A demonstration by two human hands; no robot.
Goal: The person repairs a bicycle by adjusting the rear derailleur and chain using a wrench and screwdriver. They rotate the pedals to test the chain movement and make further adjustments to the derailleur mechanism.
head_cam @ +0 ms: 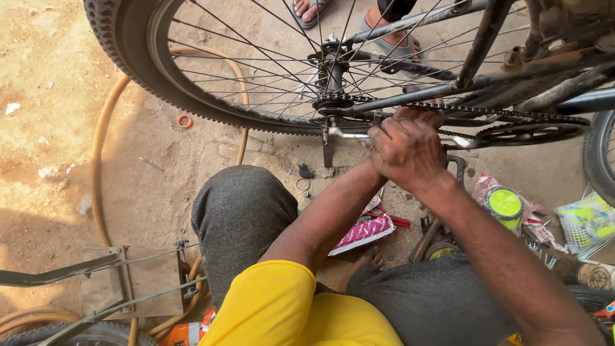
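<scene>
far left: sandy ground (51, 128) with small white scraps, a tan hose (97, 166) looping across it, and a metal frame with a flat plate (138, 279) at the lower left. above that, the rear bicycle wheel (138, 61) hangs in frame, knobby tyre, spokes converging on the hub and sprocket (333, 99). a small orange ring (184, 121) lies on the dirt just under the tyre. the person squats, grey trousers, left knee (240, 211) up, yellow sleeve (275, 307) at bottom centre. a silver wrench (349, 134) runs level from the axle area toward the hands, one end at the frame just below the sprocket. both forearms reach up and meet at the chain stay: left hand (400, 150) is closed in a fist around the wrench handle; right hand (419, 118) sits just behind and over it, fingers curled on the same spot, but what exactly it grips is hidden by the left, cannot tell. the chain (500, 114) runs right from the sprocket to the chainring (535, 133), just past the hands. below the arms: a pink and white packet (365, 232) on the ground, the person's bare toes (371, 258) beside it. right side: a round tin with a yellow-green lid (505, 205) in clear wrap, a yellow-green packet (586, 221) near it. top centre: another person's sandalled feet (391, 38) behind the spokes.
</scene>
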